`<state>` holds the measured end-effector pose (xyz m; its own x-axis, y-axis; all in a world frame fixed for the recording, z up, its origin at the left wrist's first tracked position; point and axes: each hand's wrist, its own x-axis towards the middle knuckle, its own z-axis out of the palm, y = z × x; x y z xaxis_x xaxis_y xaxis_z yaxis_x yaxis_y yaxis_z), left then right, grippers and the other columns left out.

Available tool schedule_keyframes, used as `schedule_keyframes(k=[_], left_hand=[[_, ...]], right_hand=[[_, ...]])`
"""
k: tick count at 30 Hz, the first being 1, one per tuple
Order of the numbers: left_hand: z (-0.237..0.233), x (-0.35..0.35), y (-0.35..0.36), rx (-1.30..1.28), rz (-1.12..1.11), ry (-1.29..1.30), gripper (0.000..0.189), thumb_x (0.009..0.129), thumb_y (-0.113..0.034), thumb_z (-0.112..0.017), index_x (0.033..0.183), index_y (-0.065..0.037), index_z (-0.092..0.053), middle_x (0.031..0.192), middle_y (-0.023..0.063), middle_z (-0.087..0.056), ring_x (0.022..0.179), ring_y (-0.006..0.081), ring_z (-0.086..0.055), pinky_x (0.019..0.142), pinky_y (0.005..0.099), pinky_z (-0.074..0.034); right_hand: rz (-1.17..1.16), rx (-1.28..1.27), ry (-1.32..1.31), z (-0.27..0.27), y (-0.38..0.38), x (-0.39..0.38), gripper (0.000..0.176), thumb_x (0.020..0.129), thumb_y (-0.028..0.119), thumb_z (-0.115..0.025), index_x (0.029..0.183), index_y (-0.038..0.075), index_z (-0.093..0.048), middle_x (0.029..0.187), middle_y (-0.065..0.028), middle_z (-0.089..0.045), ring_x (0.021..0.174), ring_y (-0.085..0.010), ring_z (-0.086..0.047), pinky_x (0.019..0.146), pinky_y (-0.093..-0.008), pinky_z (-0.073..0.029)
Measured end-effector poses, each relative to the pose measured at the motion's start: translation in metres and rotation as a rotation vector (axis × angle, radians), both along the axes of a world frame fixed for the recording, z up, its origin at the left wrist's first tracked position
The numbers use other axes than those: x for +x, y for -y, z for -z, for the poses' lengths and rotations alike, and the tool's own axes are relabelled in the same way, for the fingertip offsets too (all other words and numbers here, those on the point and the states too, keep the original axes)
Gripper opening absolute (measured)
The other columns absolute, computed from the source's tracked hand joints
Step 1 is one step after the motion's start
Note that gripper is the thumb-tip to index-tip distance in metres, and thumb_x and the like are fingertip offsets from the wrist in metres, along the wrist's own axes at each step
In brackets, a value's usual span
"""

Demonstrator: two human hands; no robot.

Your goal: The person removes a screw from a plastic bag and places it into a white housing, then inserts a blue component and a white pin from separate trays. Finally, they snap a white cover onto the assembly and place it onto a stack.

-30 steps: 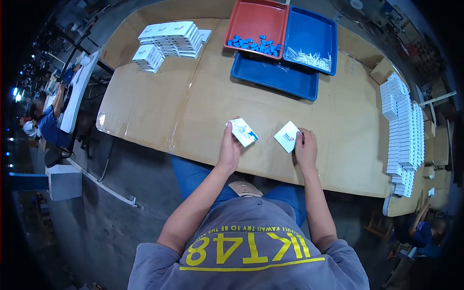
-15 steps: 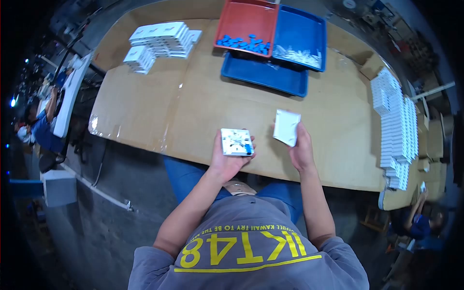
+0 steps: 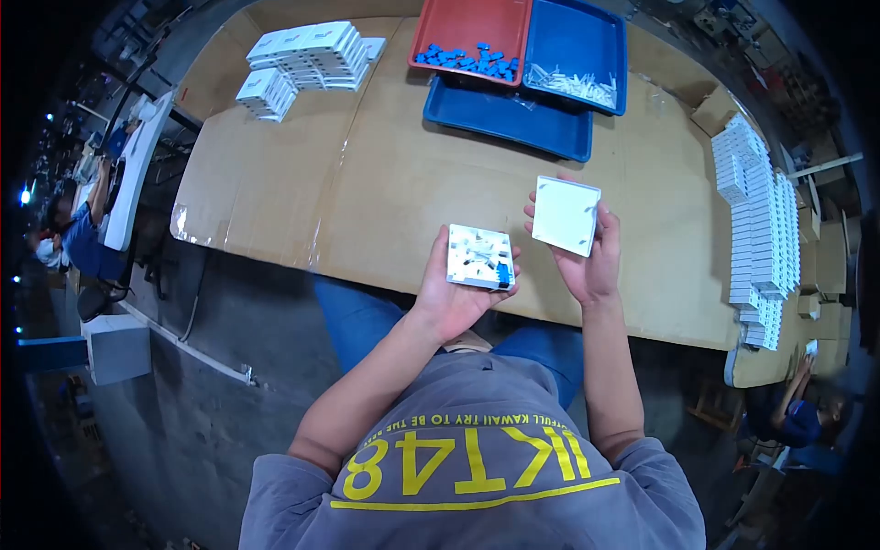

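Note:
My left hand [image 3: 451, 295] holds an open white box base [image 3: 478, 258] palm up; inside it I see white parts and a small blue piece at its lower right corner. My right hand [image 3: 589, 258] grips a plain white square cover [image 3: 566, 215] by its edges, tilted toward me, just right of and slightly above the base. The two pieces are apart. Both hands hover above the near edge of the cardboard-covered table [image 3: 385, 174].
A red tray [image 3: 449, 27] with blue pieces, a blue tray [image 3: 577, 37] with white pieces and another blue tray [image 3: 513, 124] beneath them sit at the far side. White boxes are stacked far left [image 3: 302, 55] and along the right edge [image 3: 761, 220]. Other people sit at left [image 3: 78, 229] and lower right [image 3: 793, 426].
Both hands turned palm up and rose slightly. The box base now faces up in my left hand, and the cover in my right hand moved up and to the right, showing its plain side.

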<state>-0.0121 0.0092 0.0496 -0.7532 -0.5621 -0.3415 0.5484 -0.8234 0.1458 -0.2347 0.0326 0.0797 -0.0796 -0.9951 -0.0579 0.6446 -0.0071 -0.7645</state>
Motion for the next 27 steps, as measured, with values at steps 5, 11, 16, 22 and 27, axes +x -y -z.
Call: schedule_keyframes(k=[5, 11, 16, 22, 27], left_hand=[[-0.006, -0.006, -0.005, 0.008, 0.033, 0.045, 0.077, 0.108, -0.067, -0.028, 0.147, -0.004, -0.05, 0.139, 0.0242, -0.061, 0.113, 0.0341, -0.065, 0.099, 0.049, -0.054], [0.001, -0.008, -0.008, -0.003, 0.058, 0.058, 0.073, 0.109, -0.066, -0.028, 0.147, -0.008, -0.051, 0.136, 0.0203, -0.064, 0.113, 0.0336, -0.067, 0.097, 0.0506, -0.055], [0.003, -0.01, -0.009, 0.008, 0.052, 0.06, 0.07, 0.109, -0.066, -0.029, 0.144, -0.01, -0.052, 0.13, 0.0159, -0.065, 0.113, 0.0327, -0.067, 0.096, 0.0514, -0.055], [0.003, -0.014, -0.009, 0.032, 0.049, 0.1, 0.072, 0.109, -0.067, -0.018, 0.147, -0.014, -0.048, 0.132, 0.0138, -0.062, 0.114, 0.0314, -0.064, 0.096, 0.0519, -0.054], [0.013, -0.014, -0.01, 0.064, 0.03, 0.097, 0.069, 0.109, -0.066, -0.021, 0.151, -0.017, -0.045, 0.145, 0.0117, -0.055, 0.128, 0.0289, -0.058, 0.103, 0.0545, -0.051]], right_hand=[[-0.056, 0.076, -0.422, 0.006, 0.004, 0.014, 0.06, 0.109, 0.044, -0.04, 0.154, 0.005, -0.048, 0.138, -0.0178, -0.064, 0.126, -0.0273, -0.063, 0.111, -0.0401, -0.047], [-0.154, 0.012, -0.605, 0.012, 0.003, 0.019, 0.054, 0.111, 0.042, -0.047, 0.148, 0.005, -0.058, 0.134, -0.0151, -0.067, 0.127, -0.0237, -0.062, 0.11, -0.0383, -0.047], [-0.224, 0.042, -0.691, 0.008, 0.003, 0.024, 0.062, 0.106, 0.049, -0.05, 0.144, 0.002, -0.062, 0.131, -0.0171, -0.069, 0.126, -0.0267, -0.064, 0.115, -0.041, -0.043], [-0.316, 0.035, -0.743, 0.014, 0.003, 0.023, 0.049, 0.108, 0.04, -0.052, 0.146, 0.011, -0.063, 0.132, -0.0104, -0.069, 0.121, -0.0202, -0.064, 0.091, -0.0308, -0.054], [-0.344, 0.008, -0.828, 0.02, 0.004, 0.025, 0.044, 0.108, 0.032, -0.054, 0.145, 0.01, -0.064, 0.13, -0.0062, -0.066, 0.112, -0.0168, -0.064, 0.085, -0.0282, -0.053]])
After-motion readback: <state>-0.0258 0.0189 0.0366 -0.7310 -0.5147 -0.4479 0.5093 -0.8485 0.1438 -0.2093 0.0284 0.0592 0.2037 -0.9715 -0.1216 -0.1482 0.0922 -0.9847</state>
